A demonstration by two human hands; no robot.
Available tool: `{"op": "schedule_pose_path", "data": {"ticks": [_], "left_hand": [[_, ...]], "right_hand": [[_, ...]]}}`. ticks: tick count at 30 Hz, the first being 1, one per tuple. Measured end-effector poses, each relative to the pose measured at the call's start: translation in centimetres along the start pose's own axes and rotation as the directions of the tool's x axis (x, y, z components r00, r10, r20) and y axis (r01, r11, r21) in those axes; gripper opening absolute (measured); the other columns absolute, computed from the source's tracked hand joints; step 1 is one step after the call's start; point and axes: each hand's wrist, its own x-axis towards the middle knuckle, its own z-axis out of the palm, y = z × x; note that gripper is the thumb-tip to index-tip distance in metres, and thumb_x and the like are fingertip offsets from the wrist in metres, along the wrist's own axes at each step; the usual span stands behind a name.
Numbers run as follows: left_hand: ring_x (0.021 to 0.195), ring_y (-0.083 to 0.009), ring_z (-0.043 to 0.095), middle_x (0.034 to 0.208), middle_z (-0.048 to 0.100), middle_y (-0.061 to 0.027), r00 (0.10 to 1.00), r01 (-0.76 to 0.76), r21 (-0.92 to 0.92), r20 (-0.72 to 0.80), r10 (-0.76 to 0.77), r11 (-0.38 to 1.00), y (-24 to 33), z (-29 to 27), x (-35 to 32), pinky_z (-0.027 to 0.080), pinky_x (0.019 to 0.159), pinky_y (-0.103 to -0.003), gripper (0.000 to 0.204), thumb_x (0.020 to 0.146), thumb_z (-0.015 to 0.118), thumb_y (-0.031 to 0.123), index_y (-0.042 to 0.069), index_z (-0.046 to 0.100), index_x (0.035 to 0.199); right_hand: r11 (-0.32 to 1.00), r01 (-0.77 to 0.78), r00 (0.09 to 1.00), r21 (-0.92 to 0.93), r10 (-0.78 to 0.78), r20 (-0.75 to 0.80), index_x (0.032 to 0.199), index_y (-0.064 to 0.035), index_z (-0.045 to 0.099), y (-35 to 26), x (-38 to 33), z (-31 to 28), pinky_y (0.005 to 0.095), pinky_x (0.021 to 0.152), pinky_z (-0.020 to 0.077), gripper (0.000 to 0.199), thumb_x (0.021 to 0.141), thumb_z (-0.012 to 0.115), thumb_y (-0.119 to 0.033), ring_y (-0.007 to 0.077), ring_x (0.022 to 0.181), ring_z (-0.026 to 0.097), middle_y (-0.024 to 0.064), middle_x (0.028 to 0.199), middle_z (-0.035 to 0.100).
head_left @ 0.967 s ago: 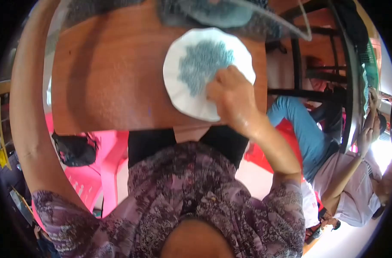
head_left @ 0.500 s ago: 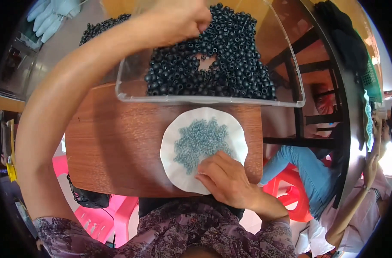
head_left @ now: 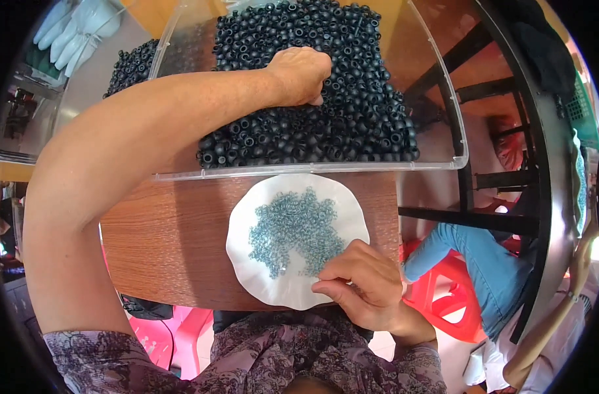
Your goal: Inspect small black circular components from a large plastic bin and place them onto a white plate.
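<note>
My left hand reaches across into a clear plastic bin and rests among many small black hollow caps. Its fingers curl downward, closed, and their tips are hidden, so what they hold cannot be seen. Close to my body, a white scalloped plate carries a pile of tiny translucent blue-green rings. My right hand hovers over the plate's near right rim, thumb and forefinger pinched together. Anything between those fingertips is too small to make out.
Plate and bin stand on a brown wooden table. More black caps lie left of the bin. On the right are a dark table frame, a red stool and a seated person in jeans. A pink chair is at lower left.
My left hand has come down and nearer within the bin, onto the caps. My right hand has drawn back from the rings toward the plate's near right rim. The whole view has shifted slightly.
</note>
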Motion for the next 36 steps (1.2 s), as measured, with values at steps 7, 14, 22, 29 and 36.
{"op": "schedule_pose_path", "data": {"ticks": [7, 14, 22, 29, 36], "left_hand": [[0.076, -0.0324, 0.063, 0.074, 0.064, -0.0159, 0.978, 0.015, -0.068, -0.208, -0.029, 0.998, -0.8, 1.1, 0.3, 0.050, 0.067, -0.041, 0.018, 0.065, 0.074, 0.019, 0.005, 0.066, 0.071], [0.059, -0.0080, 0.051, 0.072, 0.060, -0.0032, 0.988, -0.114, -0.825, -0.152, -0.023, 0.553, -0.9, -7.3, -8.2, 0.042, 0.053, -0.023, 0.017, 0.083, 0.061, 0.019, 0.003, 0.062, 0.087], [0.064, -0.0115, 0.057, 0.079, 0.060, -0.0076, 0.985, -0.169, -0.940, -0.154, -0.073, -0.298, 5.0, -4.1, -21.2, 0.046, 0.058, -0.023, 0.028, 0.084, 0.062, 0.019, -0.001, 0.055, 0.102], [0.074, -0.0152, 0.057, 0.087, 0.061, -0.0107, 0.992, -0.125, -0.769, -0.089, -0.089, -0.627, 7.6, 2.8, -24.7, 0.046, 0.067, -0.027, 0.025, 0.086, 0.059, 0.015, -0.003, 0.057, 0.104], [0.073, -0.0152, 0.055, 0.087, 0.060, -0.0091, 0.989, -0.137, -0.651, -0.126, -0.073, -0.747, 10.1, 5.9, -25.9, 0.045, 0.068, -0.027, 0.023, 0.088, 0.056, 0.013, -0.002, 0.055, 0.105]], "right_hand": [[1.000, -0.005, 1.000, -0.008, 0.005, -0.023, 0.077, -0.0003, 0.061, -0.8, -0.7, 0.4, 0.0279, 0.050, 0.0381, 0.017, 0.065, 0.074, -0.002, 0.0179, 0.057, 0.051, 0.0058, 0.069, 0.060], [0.995, -0.088, 0.995, 0.049, 0.091, -0.051, 0.083, 0.0015, 0.064, -2.2, -1.2, -0.1, 0.0256, 0.061, 0.0431, 0.013, 0.071, 0.069, 0.001, 0.0167, 0.070, 0.056, 0.0080, 0.078, 0.061], [0.985, -0.144, 0.983, 0.093, 0.154, -0.103, 0.085, 0.0032, 0.064, -5.3, -1.4, 0.5, 0.0238, 0.068, 0.0445, 0.010, 0.076, 0.064, 0.005, 0.0141, 0.077, 0.057, 0.0072, 0.084, 0.062], [0.989, -0.116, 0.974, 0.090, 0.131, -0.186, 0.090, 0.0054, 0.060, -7.2, -1.5, 1.7, 0.0204, 0.070, 0.0443, 0.015, 0.076, 0.062, 0.009, 0.0108, 0.078, 0.057, 0.0066, 0.084, 0.060], [1.000, 0.021, 0.984, -0.017, -0.024, -0.177, 0.088, 0.0050, 0.059, -6.5, -1.8, 3.0, 0.0213, 0.068, 0.0432, 0.017, 0.073, 0.063, 0.011, 0.0115, 0.075, 0.055, 0.0082, 0.084, 0.059]]}}
